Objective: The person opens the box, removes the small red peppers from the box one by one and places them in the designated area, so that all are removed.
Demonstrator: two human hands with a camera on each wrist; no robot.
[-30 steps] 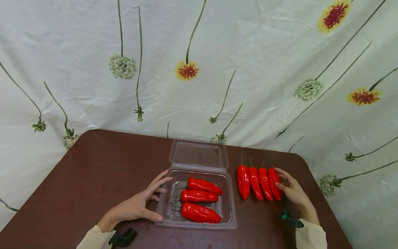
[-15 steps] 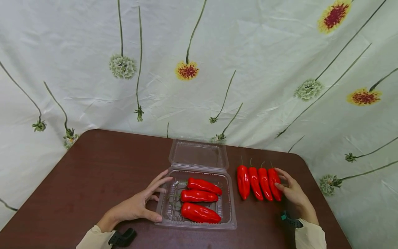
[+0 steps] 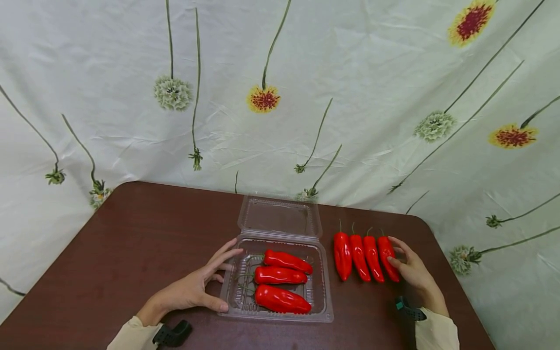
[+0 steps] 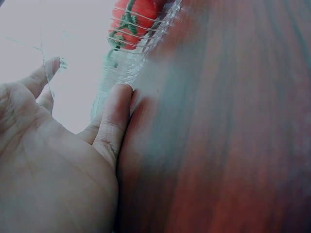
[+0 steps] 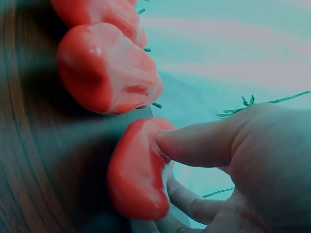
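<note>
My left hand (image 3: 192, 287) stretches its thumb and fingers along the left rim of a clear plastic clamshell box (image 3: 329, 291), also seen beside the left palm (image 4: 58, 174) in the left wrist view. Inside lie a red pepper (image 3: 288, 261) at the back, another pepper (image 3: 281, 275) in the middle and a wider pepper (image 3: 282, 299) in front. Right of the box, my right hand (image 3: 413, 270) pinches the rightmost pepper (image 3: 387, 257) of a row. In the right wrist view the thumb presses the near side of that pepper (image 5: 138, 174), fingers behind it.
Left of the pinched pepper lie the other red peppers of the row: a wide one (image 3: 342, 255), one beside it (image 3: 359, 257) and a third (image 3: 374, 257). The box's lid (image 3: 280, 216) lies folded back on the brown table (image 3: 144, 233). A flower-printed cloth (image 3: 372, 97) hangs behind.
The rightmost pepper has shifted slightly right at its lower end, widening the gap to its neighbour. My left hand and the box stay put.
</note>
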